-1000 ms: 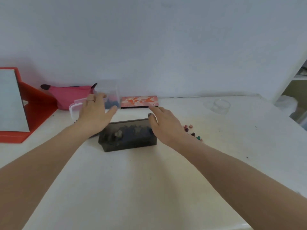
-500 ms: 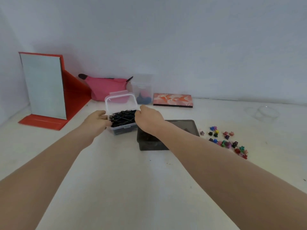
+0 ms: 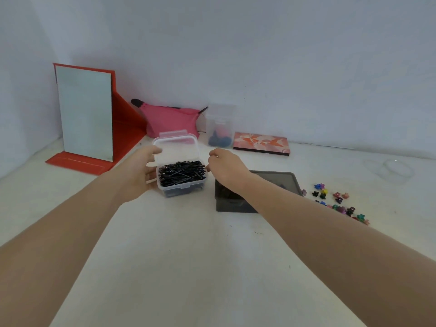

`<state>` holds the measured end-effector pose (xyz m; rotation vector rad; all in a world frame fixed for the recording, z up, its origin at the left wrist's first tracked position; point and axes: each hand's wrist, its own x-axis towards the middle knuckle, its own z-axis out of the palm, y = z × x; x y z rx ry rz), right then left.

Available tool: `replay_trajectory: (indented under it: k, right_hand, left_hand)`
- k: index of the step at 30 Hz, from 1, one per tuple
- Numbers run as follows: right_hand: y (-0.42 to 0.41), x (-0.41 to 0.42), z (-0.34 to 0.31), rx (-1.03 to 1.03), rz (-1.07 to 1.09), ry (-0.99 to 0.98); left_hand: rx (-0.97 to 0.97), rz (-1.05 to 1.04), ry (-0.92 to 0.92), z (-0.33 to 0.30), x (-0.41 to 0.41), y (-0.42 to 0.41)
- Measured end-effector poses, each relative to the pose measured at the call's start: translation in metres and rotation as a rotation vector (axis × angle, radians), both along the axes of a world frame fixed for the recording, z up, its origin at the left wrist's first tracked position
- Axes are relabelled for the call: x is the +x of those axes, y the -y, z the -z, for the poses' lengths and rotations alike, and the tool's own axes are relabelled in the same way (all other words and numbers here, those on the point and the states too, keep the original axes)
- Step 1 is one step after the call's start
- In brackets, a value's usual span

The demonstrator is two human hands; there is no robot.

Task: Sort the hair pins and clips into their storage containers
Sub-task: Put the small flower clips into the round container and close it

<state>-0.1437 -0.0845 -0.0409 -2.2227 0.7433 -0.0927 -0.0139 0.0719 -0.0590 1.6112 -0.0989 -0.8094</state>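
1. While my left hand [image 3: 144, 171] grips the clear pin box [image 3: 181, 179], open-lidded on the bench [image 3: 188, 267], it's steadied.
2. Right hand [image 3: 226, 169] pinches its edge; mini claw clips [image 3: 337, 204] wait loose rightward.

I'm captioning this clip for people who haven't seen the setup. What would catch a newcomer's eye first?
Probably the clear plastic box packed with black hair pins, lid open, held between the left hand and right hand at centre. Next, the red-framed standing mirror at the back left, and the scatter of small colourful claw clips on the white table right of the dark grey tray.
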Motion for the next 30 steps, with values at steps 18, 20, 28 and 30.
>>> replay_trajectory:
  k: [18,20,28,30]
  right_hand:
    - [-0.005,-0.012,0.013,-0.273,-0.103,-0.09]
    - [-0.006,-0.013,0.016,-0.347,-0.119,-0.106]
    - [-0.01,-0.014,0.033,-0.605,-0.202,-0.041]
    - [-0.009,-0.014,0.037,-0.641,-0.221,-0.022]
  left_hand:
    - [-0.058,-0.017,0.094,-0.008,-0.011,0.004]
    - [-0.053,-0.034,0.09,-0.007,-0.011,0.005]
    - [-0.032,-0.024,0.094,-0.003,-0.01,0.006]
    - [-0.026,-0.011,0.102,-0.003,-0.01,0.005]
